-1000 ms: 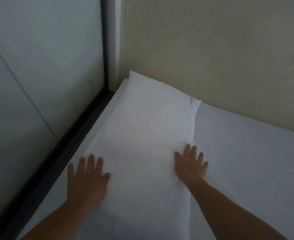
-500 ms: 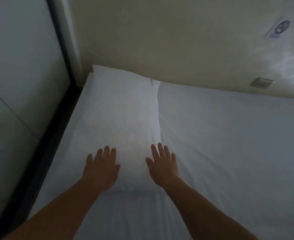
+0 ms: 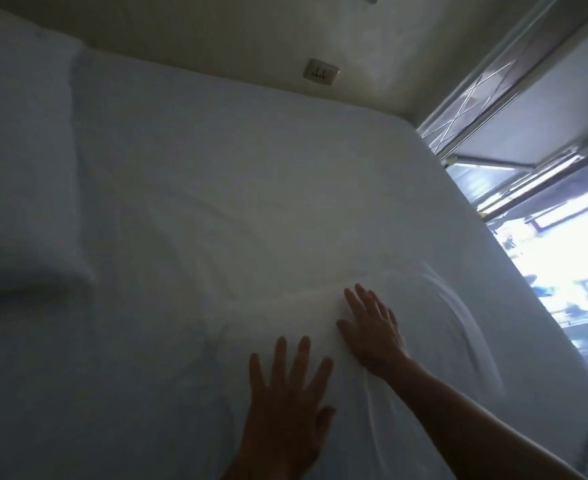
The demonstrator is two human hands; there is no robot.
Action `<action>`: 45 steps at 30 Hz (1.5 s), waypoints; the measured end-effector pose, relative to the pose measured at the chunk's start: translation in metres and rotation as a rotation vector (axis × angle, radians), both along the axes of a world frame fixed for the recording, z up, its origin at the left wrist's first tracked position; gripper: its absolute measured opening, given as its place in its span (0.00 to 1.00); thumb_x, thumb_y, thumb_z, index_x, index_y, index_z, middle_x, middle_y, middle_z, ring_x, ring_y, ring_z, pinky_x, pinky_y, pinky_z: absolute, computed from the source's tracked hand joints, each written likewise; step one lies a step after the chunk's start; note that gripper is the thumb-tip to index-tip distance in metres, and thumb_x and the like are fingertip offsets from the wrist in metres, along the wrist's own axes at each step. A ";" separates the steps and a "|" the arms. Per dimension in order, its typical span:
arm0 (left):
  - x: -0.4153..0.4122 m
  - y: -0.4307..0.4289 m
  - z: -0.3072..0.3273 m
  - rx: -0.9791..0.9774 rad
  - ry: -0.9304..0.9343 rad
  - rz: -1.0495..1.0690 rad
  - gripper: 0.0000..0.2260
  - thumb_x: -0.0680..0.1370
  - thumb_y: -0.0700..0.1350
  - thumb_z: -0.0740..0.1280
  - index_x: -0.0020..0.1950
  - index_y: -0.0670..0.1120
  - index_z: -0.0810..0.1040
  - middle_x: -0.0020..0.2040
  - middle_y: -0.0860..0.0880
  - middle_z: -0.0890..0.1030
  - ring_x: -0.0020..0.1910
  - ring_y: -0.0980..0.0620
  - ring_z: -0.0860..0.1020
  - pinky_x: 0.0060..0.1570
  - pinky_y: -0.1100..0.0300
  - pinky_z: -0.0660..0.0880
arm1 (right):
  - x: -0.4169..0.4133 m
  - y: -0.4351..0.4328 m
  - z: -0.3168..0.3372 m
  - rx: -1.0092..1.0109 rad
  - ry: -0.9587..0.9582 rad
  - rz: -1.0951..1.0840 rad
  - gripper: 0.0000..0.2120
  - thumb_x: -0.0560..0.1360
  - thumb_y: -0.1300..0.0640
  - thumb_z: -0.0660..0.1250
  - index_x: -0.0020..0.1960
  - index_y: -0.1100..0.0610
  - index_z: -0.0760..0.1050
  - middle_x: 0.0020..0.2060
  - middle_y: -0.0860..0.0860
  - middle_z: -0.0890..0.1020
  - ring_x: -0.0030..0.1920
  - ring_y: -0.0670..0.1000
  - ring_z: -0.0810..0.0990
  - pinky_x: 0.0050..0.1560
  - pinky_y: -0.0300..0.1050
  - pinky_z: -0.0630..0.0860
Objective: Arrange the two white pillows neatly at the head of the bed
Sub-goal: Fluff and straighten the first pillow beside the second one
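Note:
One white pillow (image 3: 22,168) lies flat at the far left, against the wall, away from both hands. My left hand (image 3: 285,407) is spread flat, palm down, on the white sheet (image 3: 216,174) at the bottom centre. My right hand (image 3: 372,327) presses flat on the sheet just to its right and a little farther out, with creases fanning out around it. Neither hand holds anything. I see only this one pillow.
A cream wall (image 3: 216,32) runs along the far edge of the bed, with a socket plate (image 3: 320,72) on it. A bright window with a metal frame (image 3: 528,109) borders the bed's right side.
My view has swung right, away from the pillow. Both hands have left the pillow and now rest on the bare sheet to its right.

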State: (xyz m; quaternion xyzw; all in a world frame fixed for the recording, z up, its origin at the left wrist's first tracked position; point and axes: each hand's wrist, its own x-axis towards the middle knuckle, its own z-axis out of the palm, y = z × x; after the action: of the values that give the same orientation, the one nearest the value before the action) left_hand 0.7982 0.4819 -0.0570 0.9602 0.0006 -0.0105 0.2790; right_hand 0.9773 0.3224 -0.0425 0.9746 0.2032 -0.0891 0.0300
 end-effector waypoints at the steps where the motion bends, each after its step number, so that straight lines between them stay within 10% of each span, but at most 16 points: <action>1: 0.007 -0.029 -0.005 -0.016 0.024 -0.018 0.32 0.71 0.67 0.58 0.72 0.56 0.67 0.74 0.42 0.65 0.71 0.31 0.63 0.60 0.25 0.58 | 0.007 -0.027 -0.007 -0.041 0.005 0.018 0.32 0.74 0.31 0.45 0.76 0.39 0.46 0.78 0.42 0.49 0.77 0.48 0.47 0.74 0.56 0.50; 8: 0.049 -0.100 -0.048 0.058 0.225 -0.002 0.47 0.55 0.76 0.62 0.69 0.54 0.71 0.72 0.37 0.67 0.70 0.28 0.62 0.59 0.21 0.54 | 0.021 -0.097 -0.091 0.007 -0.008 0.236 0.29 0.80 0.40 0.45 0.78 0.49 0.51 0.76 0.48 0.59 0.77 0.50 0.52 0.73 0.60 0.52; 15: 0.089 -0.116 -0.074 0.102 0.076 0.165 0.09 0.69 0.48 0.68 0.47 0.49 0.84 0.47 0.40 0.85 0.50 0.33 0.81 0.42 0.27 0.75 | 0.027 -0.097 -0.138 0.109 -0.064 0.233 0.29 0.79 0.42 0.45 0.71 0.58 0.65 0.67 0.56 0.74 0.70 0.55 0.65 0.72 0.58 0.54; 22: 0.095 -0.141 -0.102 0.525 -0.016 0.445 0.07 0.75 0.43 0.62 0.39 0.49 0.78 0.37 0.42 0.81 0.44 0.35 0.78 0.49 0.31 0.70 | 0.049 -0.085 -0.149 0.247 -0.332 0.353 0.28 0.76 0.41 0.51 0.55 0.59 0.81 0.51 0.58 0.83 0.51 0.59 0.78 0.55 0.58 0.71; 31: 0.071 -0.125 -0.068 0.386 -0.146 0.445 0.04 0.63 0.49 0.61 0.31 0.50 0.75 0.29 0.53 0.76 0.29 0.50 0.76 0.35 0.58 0.72 | 0.056 -0.052 -0.096 0.278 -0.256 0.351 0.14 0.73 0.51 0.52 0.33 0.53 0.70 0.28 0.56 0.77 0.33 0.60 0.79 0.36 0.53 0.73; 36: 0.045 -0.103 -0.030 0.419 -0.082 0.389 0.12 0.58 0.55 0.76 0.32 0.52 0.76 0.30 0.53 0.77 0.30 0.53 0.77 0.29 0.62 0.72 | 0.043 -0.028 -0.048 0.465 -0.219 0.383 0.16 0.73 0.53 0.56 0.29 0.56 0.70 0.27 0.57 0.79 0.31 0.60 0.80 0.35 0.51 0.72; 45: -0.055 -0.020 0.069 0.635 -0.264 0.620 0.05 0.66 0.47 0.60 0.33 0.50 0.75 0.31 0.51 0.77 0.32 0.47 0.77 0.32 0.58 0.73 | -0.034 0.089 0.056 0.926 -0.337 0.769 0.19 0.75 0.50 0.59 0.27 0.57 0.67 0.23 0.57 0.75 0.25 0.61 0.76 0.27 0.47 0.69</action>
State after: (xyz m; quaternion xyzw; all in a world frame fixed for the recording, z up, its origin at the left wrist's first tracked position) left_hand 0.7428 0.4624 0.0120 0.9458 0.2552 0.1965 -0.0414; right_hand 0.9436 0.4112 0.0132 0.7441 0.5497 0.1803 -0.3340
